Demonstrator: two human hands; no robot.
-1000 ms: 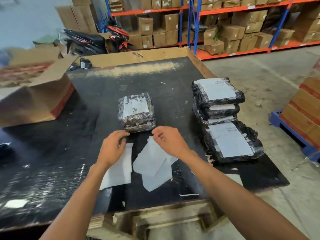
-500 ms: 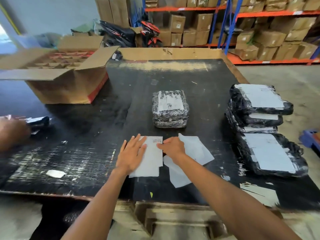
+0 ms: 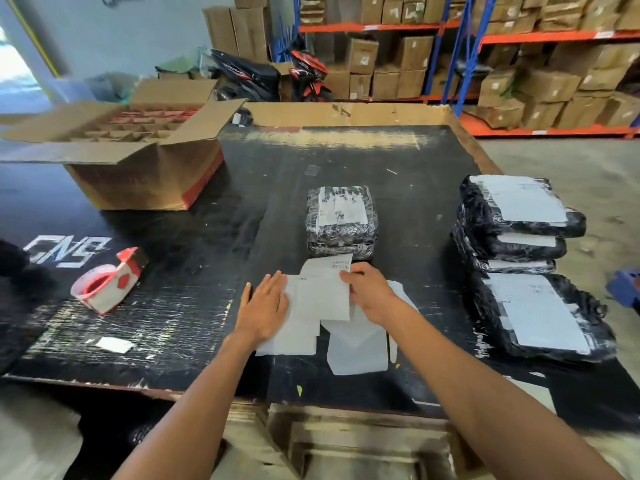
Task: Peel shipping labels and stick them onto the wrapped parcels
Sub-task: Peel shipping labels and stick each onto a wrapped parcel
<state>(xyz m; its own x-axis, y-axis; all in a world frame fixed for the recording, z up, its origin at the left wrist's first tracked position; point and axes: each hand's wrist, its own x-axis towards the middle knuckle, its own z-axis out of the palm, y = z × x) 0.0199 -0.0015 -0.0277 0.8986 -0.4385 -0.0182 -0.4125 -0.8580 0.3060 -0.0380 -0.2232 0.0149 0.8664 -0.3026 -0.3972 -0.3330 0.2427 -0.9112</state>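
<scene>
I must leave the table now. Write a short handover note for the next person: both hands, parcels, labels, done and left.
Left hand presses flat on the label sheets. Right hand pinches the top label, which is partly lifted.
The centre parcel stands just behind the sheets and already bears a label. The stack of labelled parcels is at the right, with one more labelled parcel in front of it.
Left: finish peeling and stick the label; which parcel it belongs to is unclear.
</scene>
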